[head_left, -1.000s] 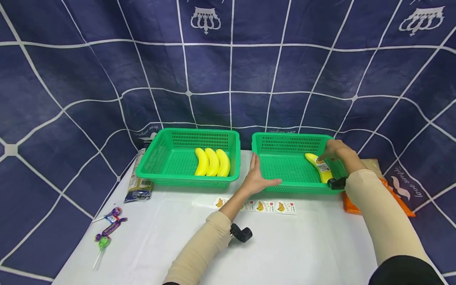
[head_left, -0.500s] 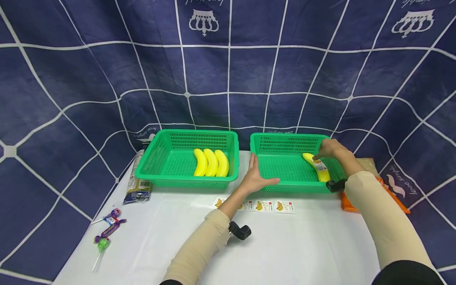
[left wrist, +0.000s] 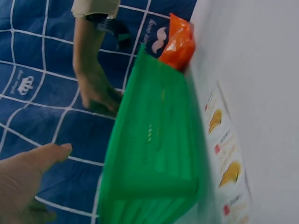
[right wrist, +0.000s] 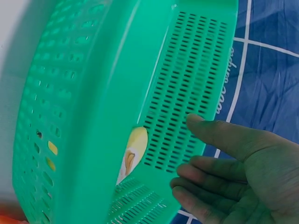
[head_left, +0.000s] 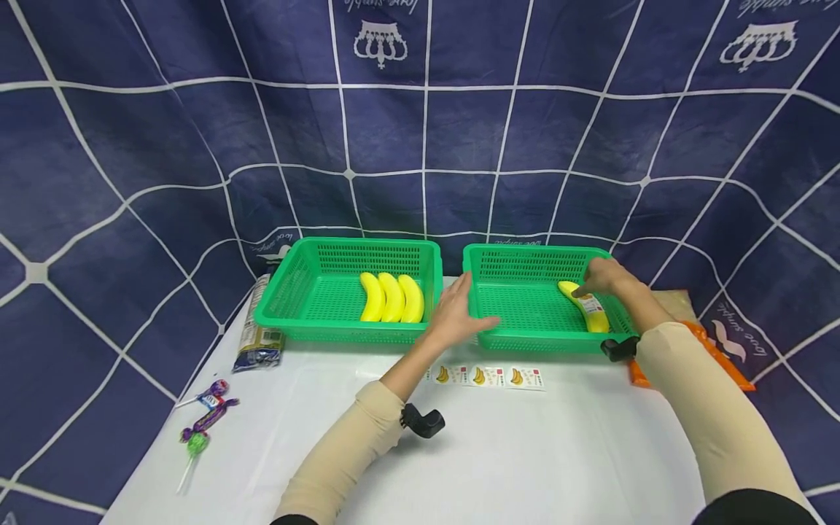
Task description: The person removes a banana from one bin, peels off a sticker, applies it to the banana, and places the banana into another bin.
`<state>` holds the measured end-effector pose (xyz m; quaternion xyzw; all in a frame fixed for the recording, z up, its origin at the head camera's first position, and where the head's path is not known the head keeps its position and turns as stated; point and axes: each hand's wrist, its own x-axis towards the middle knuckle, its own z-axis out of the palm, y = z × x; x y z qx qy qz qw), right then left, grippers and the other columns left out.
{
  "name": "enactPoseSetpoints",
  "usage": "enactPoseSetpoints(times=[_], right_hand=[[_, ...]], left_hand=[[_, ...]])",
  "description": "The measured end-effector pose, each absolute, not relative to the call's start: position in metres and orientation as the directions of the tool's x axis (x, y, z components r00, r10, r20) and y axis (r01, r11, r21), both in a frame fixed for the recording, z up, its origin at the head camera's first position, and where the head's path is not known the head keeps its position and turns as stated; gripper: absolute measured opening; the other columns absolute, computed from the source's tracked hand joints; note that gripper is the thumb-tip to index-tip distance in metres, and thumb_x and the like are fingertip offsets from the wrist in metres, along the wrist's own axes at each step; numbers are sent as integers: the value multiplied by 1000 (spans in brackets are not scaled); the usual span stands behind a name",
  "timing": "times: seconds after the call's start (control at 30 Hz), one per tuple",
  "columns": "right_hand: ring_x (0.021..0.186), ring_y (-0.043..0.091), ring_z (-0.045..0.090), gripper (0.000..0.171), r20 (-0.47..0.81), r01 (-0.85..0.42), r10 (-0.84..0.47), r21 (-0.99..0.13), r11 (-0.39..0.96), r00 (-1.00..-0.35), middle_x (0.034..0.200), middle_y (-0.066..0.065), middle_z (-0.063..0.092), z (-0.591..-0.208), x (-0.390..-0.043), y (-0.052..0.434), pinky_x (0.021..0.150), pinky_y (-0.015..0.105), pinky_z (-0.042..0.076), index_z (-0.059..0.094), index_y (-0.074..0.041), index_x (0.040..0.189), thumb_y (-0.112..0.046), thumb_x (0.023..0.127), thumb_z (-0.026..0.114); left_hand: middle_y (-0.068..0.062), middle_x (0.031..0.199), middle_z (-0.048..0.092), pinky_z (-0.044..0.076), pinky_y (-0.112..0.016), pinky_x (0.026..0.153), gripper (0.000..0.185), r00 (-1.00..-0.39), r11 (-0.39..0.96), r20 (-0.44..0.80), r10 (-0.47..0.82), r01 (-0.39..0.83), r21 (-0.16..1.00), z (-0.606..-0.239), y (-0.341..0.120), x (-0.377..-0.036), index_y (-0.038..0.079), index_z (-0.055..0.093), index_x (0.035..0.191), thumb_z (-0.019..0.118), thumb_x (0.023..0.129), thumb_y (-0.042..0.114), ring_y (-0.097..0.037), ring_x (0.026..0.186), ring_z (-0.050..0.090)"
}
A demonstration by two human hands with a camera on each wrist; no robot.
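Yellow, curved, labelled banana (head_left: 593, 315) lies in the right green plastic basket (head_left: 518, 305), my right hand (head_left: 607, 277) loose and empty above; my empty left hand (head_left: 451, 317), fingers extended, has drifted leftward, so I judge this placement done.

Right wrist view: banana (right wrist: 138, 138) partly hidden behind basket (right wrist: 110, 102)
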<state>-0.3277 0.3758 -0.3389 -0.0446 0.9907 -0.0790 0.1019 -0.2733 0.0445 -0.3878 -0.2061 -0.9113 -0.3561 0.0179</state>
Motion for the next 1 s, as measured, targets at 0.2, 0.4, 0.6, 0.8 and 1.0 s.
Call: enactPoseSetpoints(times=[0.2, 0.4, 0.6, 0.8, 1.0], right_hand=[[111, 53, 54, 58, -202, -78, -111, -164, 983, -973, 119, 34, 62, -340, -322, 375, 92, 58, 50, 62, 16, 115, -32, 84, 74], [111, 55, 54, 60, -192, -101, -134, -172, 980, -972, 118, 35, 61, -342, -314, 374, 93, 58, 50, 61, 17, 115, -32, 83, 74], [105, 52, 58, 58, -162, -129, -156, -168, 977, -974, 113, 33, 64, -340, -310, 370, 90, 57, 51, 63, 16, 112, -32, 82, 75], [103, 49, 60, 57, -144, -129, -152, -155, 979, -978, 111, 31, 66, -341, -306, 362, 89, 55, 52, 65, 14, 111, -31, 80, 76], [97, 43, 65, 61, -159, -119, -146, -171, 978, -976, 113, 31, 66, -342, -302, 354, 83, 50, 55, 61, 15, 119, -31, 82, 76]], left_hand=[[-2, 164, 20, 27, -56, 119, 101, -871, 663, 245, 426, 485, 570, -367, -13, -266, 14, 17, 157, 72, 81, 51, -32, 149, 23], [-2, 164, 19, 25, -63, 116, 99, -880, 688, 262, 397, 474, 550, -361, -81, -267, 18, 17, 158, 72, 81, 50, -34, 150, 20], [-5, 165, 16, 21, -71, 113, 100, -915, 761, 239, 325, 403, 509, -366, -157, -272, 22, 12, 158, 71, 83, 50, -38, 150, 15], [-11, 165, 15, 12, -75, 112, 105, -964, 828, 183, 194, 260, 496, -384, -220, -280, 21, 8, 158, 69, 81, 58, -42, 150, 11], [-26, 161, 14, 6, -76, 111, 105, -986, 851, 132, 104, 157, 502, -402, -256, -285, 10, 9, 158, 63, 84, 62, -50, 147, 6]])
